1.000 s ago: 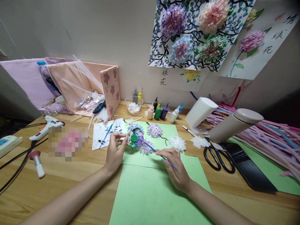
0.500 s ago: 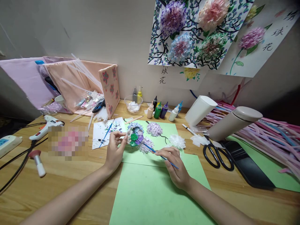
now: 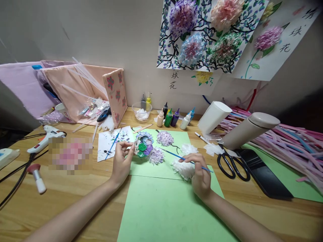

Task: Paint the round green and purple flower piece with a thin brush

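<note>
Plastic, pale at the rim and scalloped like a flower, the palette (image 3: 144, 147) is tilted above the upper half of the green paper (image 3: 171, 208), wet-looking green and purple paint in its round wells; the left hand (image 3: 123, 164) pinches its left rim between thumb and fingers. Thin and blue, the brush (image 3: 174, 154) lies slantwise in the right hand (image 3: 201, 173), gripped by bent fingers, its dark tip just to the right of the palette; whether the tip touches the frilly lilac flower (image 3: 155, 156) behind it I cannot tell. White and ruffled, a round flower (image 3: 183, 169) sits beneath the brush and beside the right hand; a second white puff (image 3: 189, 149) lies farther back, near a shaggy pale purple bloom (image 3: 165, 138) and a bluish one (image 3: 145, 135) partly hidden by the palette. Left of these, a paint-spotted sheet (image 3: 103, 144) carries another slim brush (image 3: 112, 144); behind stand squat, pointed paint bottles (image 3: 168, 119) and a clear round bowl (image 3: 141, 114) holding white scraps; to the right rest black-handled scissors (image 3: 226, 166), a smooth cylindrical flask (image 3: 248, 132) and fuzzy pink strips (image 3: 300, 151), on striped wood.
</note>
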Action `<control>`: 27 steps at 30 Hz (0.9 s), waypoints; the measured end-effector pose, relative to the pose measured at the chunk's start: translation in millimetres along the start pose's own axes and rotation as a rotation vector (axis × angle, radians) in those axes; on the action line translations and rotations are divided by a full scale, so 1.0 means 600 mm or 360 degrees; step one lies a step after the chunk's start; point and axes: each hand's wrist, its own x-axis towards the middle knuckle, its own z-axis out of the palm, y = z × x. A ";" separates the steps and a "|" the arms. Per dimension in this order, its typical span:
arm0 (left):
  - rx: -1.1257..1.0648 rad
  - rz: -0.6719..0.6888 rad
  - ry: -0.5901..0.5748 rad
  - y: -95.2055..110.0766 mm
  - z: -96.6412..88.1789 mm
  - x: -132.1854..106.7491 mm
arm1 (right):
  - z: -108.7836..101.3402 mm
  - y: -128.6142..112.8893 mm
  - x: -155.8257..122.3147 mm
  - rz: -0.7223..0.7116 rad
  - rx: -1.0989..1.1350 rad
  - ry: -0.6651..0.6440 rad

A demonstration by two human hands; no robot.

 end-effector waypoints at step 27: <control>0.0019 0.0042 0.0007 -0.005 -0.002 0.004 | 0.003 0.018 0.008 0.0274 0.0026 0.0243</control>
